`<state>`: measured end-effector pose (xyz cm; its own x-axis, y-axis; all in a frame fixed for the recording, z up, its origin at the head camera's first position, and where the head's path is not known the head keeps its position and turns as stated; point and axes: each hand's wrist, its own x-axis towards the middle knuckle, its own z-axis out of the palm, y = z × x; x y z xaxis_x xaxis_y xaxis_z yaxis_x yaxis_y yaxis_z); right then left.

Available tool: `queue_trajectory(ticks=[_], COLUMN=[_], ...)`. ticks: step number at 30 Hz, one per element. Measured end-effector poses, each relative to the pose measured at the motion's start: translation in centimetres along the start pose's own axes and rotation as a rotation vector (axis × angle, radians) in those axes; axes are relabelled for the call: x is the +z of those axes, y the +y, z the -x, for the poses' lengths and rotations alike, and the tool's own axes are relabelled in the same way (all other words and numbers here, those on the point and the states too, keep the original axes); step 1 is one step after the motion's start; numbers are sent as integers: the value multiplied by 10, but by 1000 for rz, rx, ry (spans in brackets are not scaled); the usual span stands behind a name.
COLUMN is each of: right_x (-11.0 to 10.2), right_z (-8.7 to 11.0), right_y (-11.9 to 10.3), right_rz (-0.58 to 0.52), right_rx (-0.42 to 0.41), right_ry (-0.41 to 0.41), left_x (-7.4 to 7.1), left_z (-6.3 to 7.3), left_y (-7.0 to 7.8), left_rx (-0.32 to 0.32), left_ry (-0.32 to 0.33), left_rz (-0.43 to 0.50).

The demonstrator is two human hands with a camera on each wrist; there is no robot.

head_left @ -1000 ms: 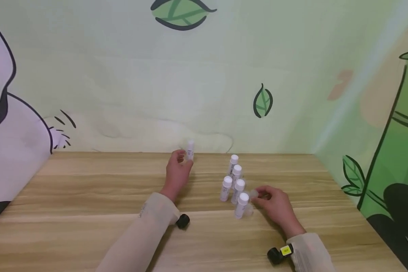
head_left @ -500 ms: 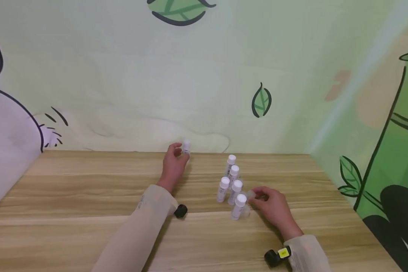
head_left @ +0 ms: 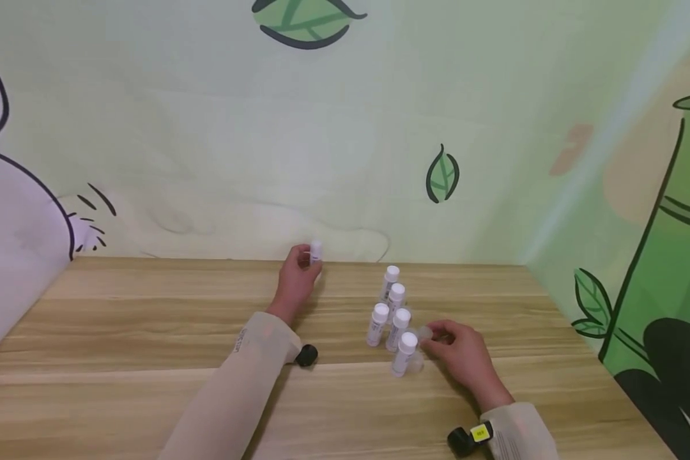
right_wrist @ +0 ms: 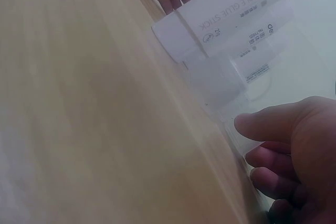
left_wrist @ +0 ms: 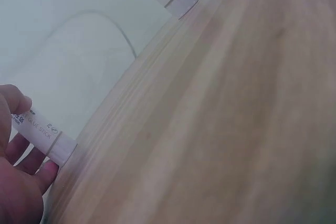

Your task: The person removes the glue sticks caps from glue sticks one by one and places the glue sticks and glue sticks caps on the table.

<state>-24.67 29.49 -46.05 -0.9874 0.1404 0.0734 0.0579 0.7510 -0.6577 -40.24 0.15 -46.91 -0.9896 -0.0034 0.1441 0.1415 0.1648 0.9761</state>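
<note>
Near the wall at the back of the table, my left hand (head_left: pixel 296 284) holds a white glue stick (head_left: pixel 316 251) upright between thumb and fingers. In the left wrist view the base of that glue stick (left_wrist: pixel 44 136) is at or just above the wood. My right hand (head_left: pixel 464 356) pinches a small translucent cap-like piece (head_left: pixel 425 333), right of a group of standing glue sticks (head_left: pixel 403 359). A second translucent piece (right_wrist: pixel 216 80) stands beside the nearest stick in the right wrist view. Other such pieces behind the group are mostly hidden.
The wood-grain table (head_left: pixel 149 332) meets a printed backdrop wall (head_left: pixel 207 160) just behind my left hand. The several white-capped glue sticks stand close together right of the middle. Black wrist cameras (head_left: pixel 462 441) sit at both sleeves.
My left hand has shifted slightly farther back with the glue stick. The right hand and the group of glue sticks stay in place; the head view has shifted a little.
</note>
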Motion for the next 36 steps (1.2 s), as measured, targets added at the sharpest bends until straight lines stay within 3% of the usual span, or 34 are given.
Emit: queue_trajectory(ticks=[21, 26, 31, 36], right_x=[-2, -8, -11, -12], right_z=[0, 0, 2, 7], right_y=[0, 0, 1, -1], right_rz=[19, 7, -80, -128], right_rx=[-15, -30, -23, -17], right_ry=[-10, -14, -35, 20], left_x=[1, 2, 0, -2], left_z=[6, 11, 20, 33], left_y=[4, 7, 10, 9], left_rx=[19, 16, 4, 28], left_ry=[1, -26, -41, -83], left_rz=[15, 32, 2, -24])
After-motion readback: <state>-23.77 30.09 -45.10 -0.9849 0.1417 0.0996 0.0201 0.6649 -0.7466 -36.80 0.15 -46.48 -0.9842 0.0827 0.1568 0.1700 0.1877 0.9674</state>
